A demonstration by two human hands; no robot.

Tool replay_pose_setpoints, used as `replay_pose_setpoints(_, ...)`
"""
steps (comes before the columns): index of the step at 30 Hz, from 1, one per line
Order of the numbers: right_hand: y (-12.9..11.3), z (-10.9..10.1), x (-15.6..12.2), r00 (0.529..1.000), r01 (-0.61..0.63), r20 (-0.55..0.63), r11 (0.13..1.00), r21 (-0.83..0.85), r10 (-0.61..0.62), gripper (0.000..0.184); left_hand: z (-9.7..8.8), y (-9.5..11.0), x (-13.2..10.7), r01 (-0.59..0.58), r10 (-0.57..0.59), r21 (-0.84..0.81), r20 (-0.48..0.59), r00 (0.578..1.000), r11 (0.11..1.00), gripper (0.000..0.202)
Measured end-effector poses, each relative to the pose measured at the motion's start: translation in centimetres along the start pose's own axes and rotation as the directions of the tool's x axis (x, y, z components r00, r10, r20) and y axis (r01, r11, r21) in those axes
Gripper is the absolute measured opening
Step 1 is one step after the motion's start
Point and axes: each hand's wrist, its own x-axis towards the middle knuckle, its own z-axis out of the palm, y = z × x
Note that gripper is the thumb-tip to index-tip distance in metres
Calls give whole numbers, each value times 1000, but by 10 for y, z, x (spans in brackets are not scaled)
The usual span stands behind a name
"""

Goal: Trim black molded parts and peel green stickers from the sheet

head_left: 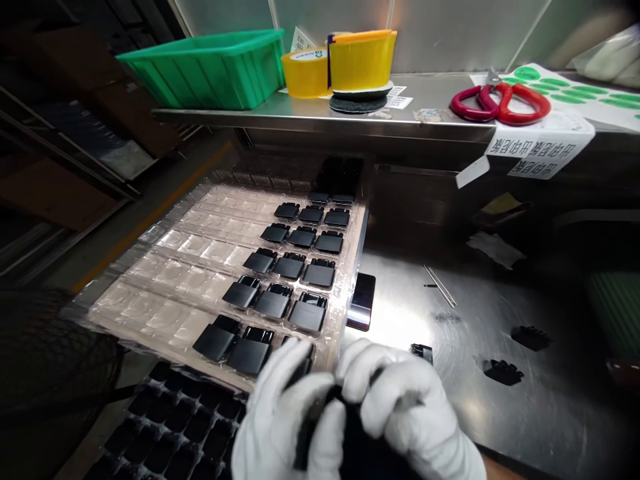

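Note:
My left hand and my right hand, both in white gloves, meet at the bottom of the view. Their fingers are curled around a small black plastic part, mostly hidden by the gloves and dark against the background. Beside them lies a clear plastic tray with rows of pockets. Flat black plastic pieces with prongs fill its right-hand columns, while the left pockets are bare. One piece in the nearest row is partly covered by my left fingers.
Loose black pieces and thin metal rods lie on the steel bench. A phone sits by the tray's edge. The shelf holds a green bin, yellow tape rolls and red-handled scissors. A black tray is lower left.

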Motion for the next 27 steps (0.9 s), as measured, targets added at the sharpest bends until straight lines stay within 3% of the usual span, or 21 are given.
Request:
replay_pose_setpoints(2, 4, -9, 2, 985, -173, -35, 983, -63, 171, 19, -1, -13, 7, -44, 46, 39, -64, 997, 998, 25)
replay_pose_setpoints(5, 20, -17, 3, 924, -380, -90, 862, -336, 372, 29, 4, -32, 19, -177, 179, 29, -78, 981, 984, 32)
replay_pose_setpoints(9, 36, -14, 4, 931, -322, -57, 743, -587, 359, 31, 17, -42, 27, -223, 226, 90, -19, 974, 971, 36)
replay_pose_setpoints(19, 35, -10, 10, 931, -225, -16, 538, -812, 365, 29, 19, -39, 29, -251, 251, 173, 19, 968, 952, 31)
replay_pose_setpoints(27, 38, -8, 10, 932, -220, -22, 516, -828, 363, 33, 18, -44, 27, -261, 253, 160, 67, 965, 952, 34)
